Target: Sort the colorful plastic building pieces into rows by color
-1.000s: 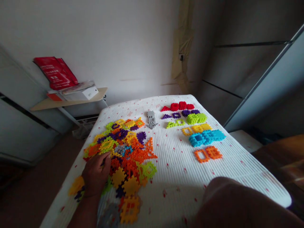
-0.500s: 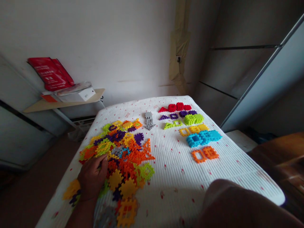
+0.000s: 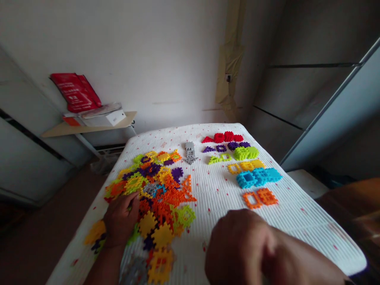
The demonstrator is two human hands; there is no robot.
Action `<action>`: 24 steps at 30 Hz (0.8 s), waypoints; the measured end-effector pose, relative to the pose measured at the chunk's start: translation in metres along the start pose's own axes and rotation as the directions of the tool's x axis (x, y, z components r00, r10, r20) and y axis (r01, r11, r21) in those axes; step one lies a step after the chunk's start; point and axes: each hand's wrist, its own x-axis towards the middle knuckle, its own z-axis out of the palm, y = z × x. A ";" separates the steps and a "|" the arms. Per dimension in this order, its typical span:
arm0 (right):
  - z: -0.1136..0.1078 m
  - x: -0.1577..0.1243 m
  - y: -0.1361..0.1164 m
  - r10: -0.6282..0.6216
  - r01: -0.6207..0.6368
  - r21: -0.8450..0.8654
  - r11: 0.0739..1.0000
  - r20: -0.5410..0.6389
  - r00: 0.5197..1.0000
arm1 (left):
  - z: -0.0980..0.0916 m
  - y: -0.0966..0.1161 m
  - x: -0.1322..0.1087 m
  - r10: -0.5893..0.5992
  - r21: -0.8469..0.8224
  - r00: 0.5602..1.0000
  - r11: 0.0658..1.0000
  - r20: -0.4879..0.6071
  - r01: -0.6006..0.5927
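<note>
Blue pieces [image 3: 261,176] at right lie among rows [image 3: 242,137] seemingly parted by colour; left hand [image 3: 121,215] bends at the mixed pile [image 3: 170,196], right hand [image 3: 239,241] hangs near; either's grip I cannot tell.

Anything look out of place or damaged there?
Wrinkled tan tape around the socket on the wall looks like a rough patch. The pile by the left hand is jumbled, unlike the rows; no damage shows clearly.

The white ribbed cover [image 3: 215,196] carries a mixed heap of toothed pieces [image 3: 162,210] and single-colour rows [image 3: 261,176]
</note>
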 end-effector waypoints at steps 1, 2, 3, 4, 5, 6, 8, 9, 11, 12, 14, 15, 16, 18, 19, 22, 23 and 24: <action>0.005 0.011 0.013 -0.016 0.016 -0.007 1.000 -0.007 1.000 | 0.000 0.000 0.000 -0.009 -0.014 1.000 1.000 0.005 0.009; 0.010 0.020 0.027 -0.028 0.024 -0.043 0.999 -0.098 0.995 | 0.000 0.000 0.000 -0.019 -0.029 1.000 0.999 0.008 0.019; 0.013 0.026 0.043 -0.044 0.018 -0.139 0.990 -0.185 0.982 | 0.000 0.000 0.000 -0.028 -0.045 1.000 0.999 0.013 0.028; 0.014 0.029 0.059 -0.053 -0.017 -0.298 0.954 -0.223 0.973 | 0.000 0.001 0.000 -0.037 -0.058 0.999 0.998 0.019 0.038; 0.014 0.030 0.075 -0.079 -0.046 -0.471 0.881 -0.241 0.967 | 0.000 0.001 0.000 -0.048 -0.067 0.999 0.996 0.024 0.050; 0.013 0.029 0.090 -0.082 -0.083 -0.598 0.797 -0.243 0.966 | -0.001 0.002 0.000 -0.059 -0.074 0.998 0.995 0.031 0.061; 0.008 0.025 0.115 -0.062 -0.164 -0.708 0.687 -0.283 0.957 | -0.002 0.004 0.001 -0.084 -0.076 0.996 0.993 0.039 0.087; 0.005 0.024 0.124 -0.039 -0.204 -0.715 0.669 -0.308 0.951 | -0.003 0.005 0.001 -0.098 -0.072 0.994 0.992 0.042 0.101; 0.004 0.022 0.136 0.008 -0.257 -0.690 0.676 -0.342 0.940 | -0.004 0.006 0.002 -0.117 -0.058 0.992 0.991 0.046 0.120; 0.004 0.022 0.139 0.030 -0.273 -0.673 0.687 -0.350 0.936 | -0.005 0.007 0.002 -0.126 -0.047 0.991 0.991 0.046 0.128; 0.007 0.022 0.144 0.063 -0.291 -0.652 0.701 -0.349 0.935 | -0.007 0.007 0.003 -0.142 -0.023 0.989 0.989 0.038 0.143; 0.009 0.023 0.146 0.077 -0.299 -0.647 0.701 -0.348 0.934 | -0.008 0.006 0.002 -0.152 -0.008 0.988 0.988 0.034 0.152; 0.010 0.024 0.147 0.090 -0.309 -0.646 0.698 -0.349 0.933 | -0.008 0.006 0.002 -0.161 0.006 0.987 0.987 0.026 0.161; 0.012 0.025 0.150 0.109 -0.327 -0.648 0.688 -0.353 0.929 | -0.008 0.004 0.002 -0.170 0.027 0.985 0.985 0.000 0.170; 0.012 0.026 0.151 0.118 -0.335 -0.648 0.684 -0.355 0.928 | -0.008 0.003 0.002 -0.173 0.035 0.985 0.984 -0.014 0.173; 0.011 0.027 0.152 0.141 -0.347 -0.639 0.686 -0.351 0.926 | -0.008 0.002 0.002 -0.199 0.057 0.980 0.978 -0.011 0.199; 0.010 0.027 0.152 0.147 -0.349 -0.636 0.689 -0.348 0.926 | -0.008 0.001 0.003 -0.214 0.062 0.977 0.975 0.004 0.213; 0.010 0.028 0.152 0.151 -0.349 -0.635 0.689 -0.346 0.926 | -0.008 0.001 0.003 -0.235 0.071 0.972 0.970 0.018 0.234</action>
